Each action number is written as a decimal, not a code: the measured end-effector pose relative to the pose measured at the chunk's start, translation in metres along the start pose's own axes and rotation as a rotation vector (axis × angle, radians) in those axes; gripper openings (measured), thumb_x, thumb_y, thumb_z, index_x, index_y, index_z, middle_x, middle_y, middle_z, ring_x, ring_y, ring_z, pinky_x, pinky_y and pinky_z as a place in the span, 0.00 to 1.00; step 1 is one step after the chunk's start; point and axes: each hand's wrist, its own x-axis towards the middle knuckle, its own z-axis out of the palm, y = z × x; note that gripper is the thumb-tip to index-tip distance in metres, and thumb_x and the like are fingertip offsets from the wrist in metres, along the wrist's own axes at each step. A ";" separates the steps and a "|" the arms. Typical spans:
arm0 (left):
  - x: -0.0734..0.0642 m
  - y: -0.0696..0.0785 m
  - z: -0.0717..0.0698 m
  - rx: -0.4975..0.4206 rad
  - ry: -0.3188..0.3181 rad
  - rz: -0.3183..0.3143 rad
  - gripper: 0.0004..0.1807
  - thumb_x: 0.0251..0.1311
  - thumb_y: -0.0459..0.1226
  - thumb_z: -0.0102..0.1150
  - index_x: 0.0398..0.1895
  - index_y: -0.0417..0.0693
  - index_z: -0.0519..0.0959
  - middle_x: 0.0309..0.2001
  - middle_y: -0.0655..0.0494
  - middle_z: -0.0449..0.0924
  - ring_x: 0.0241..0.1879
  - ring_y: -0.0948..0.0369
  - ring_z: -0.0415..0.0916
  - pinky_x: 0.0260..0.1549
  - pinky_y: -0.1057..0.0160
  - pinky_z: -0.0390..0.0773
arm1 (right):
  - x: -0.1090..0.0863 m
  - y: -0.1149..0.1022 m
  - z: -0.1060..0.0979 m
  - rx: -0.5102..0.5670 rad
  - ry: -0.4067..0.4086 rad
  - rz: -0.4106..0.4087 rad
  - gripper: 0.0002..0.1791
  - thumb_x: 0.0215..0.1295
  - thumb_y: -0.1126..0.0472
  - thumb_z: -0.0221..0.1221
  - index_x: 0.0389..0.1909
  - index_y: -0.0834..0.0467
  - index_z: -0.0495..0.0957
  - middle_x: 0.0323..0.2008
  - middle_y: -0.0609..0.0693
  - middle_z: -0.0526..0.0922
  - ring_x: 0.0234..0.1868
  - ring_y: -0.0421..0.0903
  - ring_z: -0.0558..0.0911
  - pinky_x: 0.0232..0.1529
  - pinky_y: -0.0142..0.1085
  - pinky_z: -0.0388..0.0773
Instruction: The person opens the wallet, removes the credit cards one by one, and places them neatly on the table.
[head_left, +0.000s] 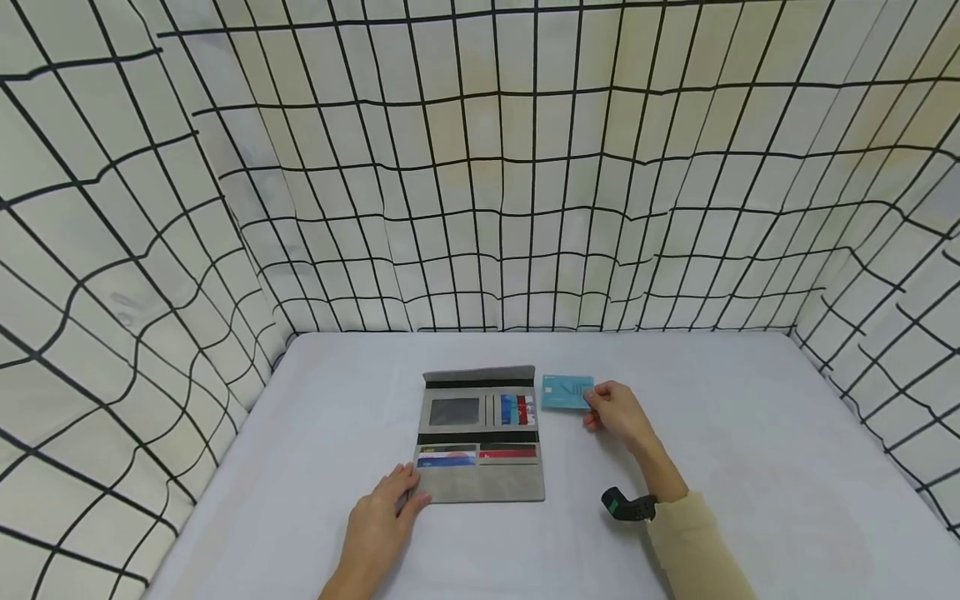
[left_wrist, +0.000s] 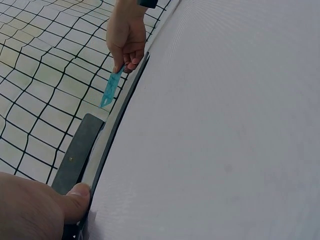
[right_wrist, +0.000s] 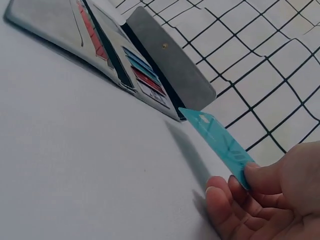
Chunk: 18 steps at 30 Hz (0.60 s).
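We see the held card point(head_left: 562, 393) in teal; wallet point(head_left: 480, 485) grey w/ blk bands; its slotted cards point(head_left: 507, 408) blue, red & wht. Sleeve point(head_left: 697, 542): beige. Wrist cam point(head_left: 628, 507): blk w/ green bit. Tabletop point(head_left: 750, 433): plain wht. Backdrop point(head_left: 552, 188): off-wht, blk grid, yellowish patches.

We look forward and down in the head view; both closer wrist views share wallet point(head_left: 483, 485) and card point(head_left: 564, 392).

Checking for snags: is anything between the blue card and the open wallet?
Nothing visible is: only a gap over white cloth parts the blue card in the right hand from the wallet. The left hand is at the wallet's lower left corner, away from the gap.
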 end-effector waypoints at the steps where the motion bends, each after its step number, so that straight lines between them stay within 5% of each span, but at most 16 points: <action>1: 0.000 0.000 0.000 0.003 -0.002 -0.001 0.21 0.60 0.40 0.69 0.54 0.38 0.83 0.60 0.44 0.80 0.63 0.43 0.76 0.63 0.43 0.76 | 0.002 0.000 0.001 0.006 0.011 0.004 0.18 0.78 0.61 0.51 0.57 0.73 0.69 0.30 0.55 0.82 0.24 0.39 0.82 0.29 0.29 0.85; 11: -0.001 -0.001 0.001 0.016 0.008 0.002 0.21 0.60 0.40 0.69 0.53 0.38 0.83 0.60 0.44 0.81 0.63 0.44 0.77 0.63 0.43 0.76 | 0.032 -0.003 0.014 -0.051 0.161 -0.044 0.16 0.76 0.59 0.52 0.50 0.70 0.74 0.23 0.51 0.80 0.18 0.38 0.81 0.22 0.27 0.82; 18: -0.002 0.000 0.001 0.013 -0.001 -0.009 0.21 0.60 0.40 0.69 0.54 0.38 0.83 0.60 0.44 0.80 0.63 0.44 0.76 0.63 0.43 0.75 | 0.050 -0.006 0.019 -0.159 0.220 -0.003 0.16 0.76 0.58 0.50 0.48 0.69 0.74 0.15 0.50 0.78 0.11 0.39 0.78 0.14 0.27 0.78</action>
